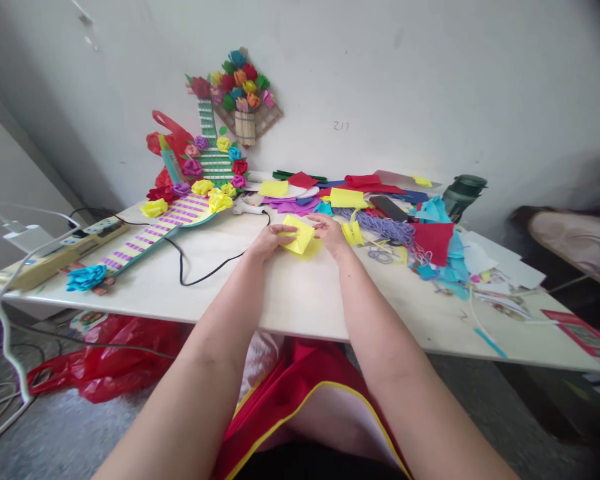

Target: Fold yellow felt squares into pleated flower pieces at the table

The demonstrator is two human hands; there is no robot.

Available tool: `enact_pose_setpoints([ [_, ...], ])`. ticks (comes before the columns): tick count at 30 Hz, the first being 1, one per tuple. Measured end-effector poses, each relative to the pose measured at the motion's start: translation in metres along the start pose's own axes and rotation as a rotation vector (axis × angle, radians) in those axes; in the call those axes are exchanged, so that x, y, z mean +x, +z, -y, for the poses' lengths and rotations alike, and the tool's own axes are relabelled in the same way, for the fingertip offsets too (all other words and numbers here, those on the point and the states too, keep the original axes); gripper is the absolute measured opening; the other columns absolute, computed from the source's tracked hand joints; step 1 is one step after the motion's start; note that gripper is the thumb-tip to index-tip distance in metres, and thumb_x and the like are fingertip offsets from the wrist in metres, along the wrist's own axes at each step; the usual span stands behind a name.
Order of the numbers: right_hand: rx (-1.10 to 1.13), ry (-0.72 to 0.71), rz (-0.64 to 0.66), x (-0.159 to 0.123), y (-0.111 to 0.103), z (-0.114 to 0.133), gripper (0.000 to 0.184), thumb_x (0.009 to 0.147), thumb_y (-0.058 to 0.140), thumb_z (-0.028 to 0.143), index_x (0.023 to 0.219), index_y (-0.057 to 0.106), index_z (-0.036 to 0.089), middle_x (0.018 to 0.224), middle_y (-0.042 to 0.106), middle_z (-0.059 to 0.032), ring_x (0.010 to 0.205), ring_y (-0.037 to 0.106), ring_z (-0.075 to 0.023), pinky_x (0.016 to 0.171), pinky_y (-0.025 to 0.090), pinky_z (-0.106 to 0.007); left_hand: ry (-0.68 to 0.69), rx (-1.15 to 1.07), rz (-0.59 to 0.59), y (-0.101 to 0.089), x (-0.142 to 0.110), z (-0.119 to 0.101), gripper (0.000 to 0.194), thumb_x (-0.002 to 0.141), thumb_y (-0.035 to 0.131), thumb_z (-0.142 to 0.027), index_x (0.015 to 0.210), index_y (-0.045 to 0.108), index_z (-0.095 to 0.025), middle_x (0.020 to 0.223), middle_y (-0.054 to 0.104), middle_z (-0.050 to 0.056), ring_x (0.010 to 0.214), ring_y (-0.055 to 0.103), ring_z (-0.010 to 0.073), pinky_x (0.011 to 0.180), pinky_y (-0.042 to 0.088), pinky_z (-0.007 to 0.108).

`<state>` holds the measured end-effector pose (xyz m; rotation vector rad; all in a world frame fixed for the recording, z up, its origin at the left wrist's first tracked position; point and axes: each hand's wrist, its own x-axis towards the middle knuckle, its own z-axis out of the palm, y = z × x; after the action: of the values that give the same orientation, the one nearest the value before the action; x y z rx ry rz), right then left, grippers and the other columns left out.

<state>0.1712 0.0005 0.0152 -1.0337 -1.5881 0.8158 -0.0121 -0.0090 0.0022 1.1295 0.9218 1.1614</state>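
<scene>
A piece of yellow paper, creased and partly folded, is held just above the white table. My left hand pinches its left edge between thumb and fingers. At the opposite edge, the fingertips of my right hand are closed on the paper. Curled yellow strips lie just right of my right hand. Behind both hands are stacked sheets of coloured paper, with a yellow sheet on top.
Left stands a guitar-shaped craft with paper flowers, beside a power strip. A black cable crosses the table. To the right are purple yarn, a phone, paper scraps and a dark green bottle.
</scene>
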Motion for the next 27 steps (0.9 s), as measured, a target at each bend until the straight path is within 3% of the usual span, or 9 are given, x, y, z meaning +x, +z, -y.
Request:
enact_pose_setpoints([
  [4, -0.277, -0.193, -0.042, 0.003, 0.007, -0.004, 0.049, 0.060, 0.042, 0.000, 0.098, 0.069, 0.016, 0.130, 0.052, -0.0093, 0.118, 0.051, -0.0224, 0.100, 0.043, -0.038, 0.002, -0.021, 0.014, 0.000, 0.001, 0.001, 0.049, 0.038, 0.087, -0.018, 0.084, 0.071, -0.012, 0.073, 0.070, 0.006, 0.067, 0.065, 0.0166, 0.071, 0.049, 0.031],
  [7, -0.430, -0.289, -0.030, 0.006, 0.013, -0.004, 0.047, 0.062, 0.042, -0.001, 0.096, 0.069, 0.018, 0.131, 0.051, -0.0073, 0.124, 0.045, -0.0230, 0.107, 0.036, -0.039, 0.008, -0.031, 0.023, 0.000, 0.002, 0.003, 0.047, 0.039, 0.086, -0.016, 0.083, 0.071, -0.012, 0.072, 0.070, 0.005, 0.066, 0.064, 0.0161, 0.072, 0.049, 0.031],
  [12, -0.557, -0.345, 0.036, 0.004, 0.021, -0.005, 0.045, 0.061, 0.044, -0.001, 0.093, 0.068, 0.019, 0.131, 0.050, -0.0077, 0.123, 0.046, -0.0250, 0.105, 0.037, -0.041, 0.024, -0.037, 0.026, -0.001, 0.006, 0.007, 0.047, 0.040, 0.085, -0.014, 0.085, 0.071, -0.010, 0.073, 0.069, 0.006, 0.065, 0.063, 0.0156, 0.073, 0.048, 0.033],
  [21, -0.657, -0.355, 0.040, -0.022, 0.004, -0.019, 0.046, 0.058, 0.052, 0.000, 0.099, 0.065, 0.017, 0.138, 0.044, -0.0108, 0.116, 0.049, -0.0305, 0.102, 0.038, -0.048, 0.011, -0.013, 0.038, -0.003, 0.008, 0.010, 0.047, 0.044, 0.084, -0.013, 0.089, 0.071, -0.011, 0.079, 0.071, 0.007, 0.072, 0.065, 0.0170, 0.077, 0.049, 0.033],
  [27, -0.662, -0.478, 0.084, -0.032, 0.015, -0.012, 0.044, 0.064, 0.057, 0.004, 0.104, 0.067, 0.021, 0.139, 0.043, -0.0085, 0.118, 0.048, -0.0294, 0.102, 0.038, -0.047, 0.049, -0.029, 0.038, -0.005, 0.005, 0.009, 0.043, 0.046, 0.082, -0.014, 0.088, 0.070, -0.010, 0.075, 0.069, 0.005, 0.066, 0.062, 0.0136, 0.071, 0.046, 0.028],
])
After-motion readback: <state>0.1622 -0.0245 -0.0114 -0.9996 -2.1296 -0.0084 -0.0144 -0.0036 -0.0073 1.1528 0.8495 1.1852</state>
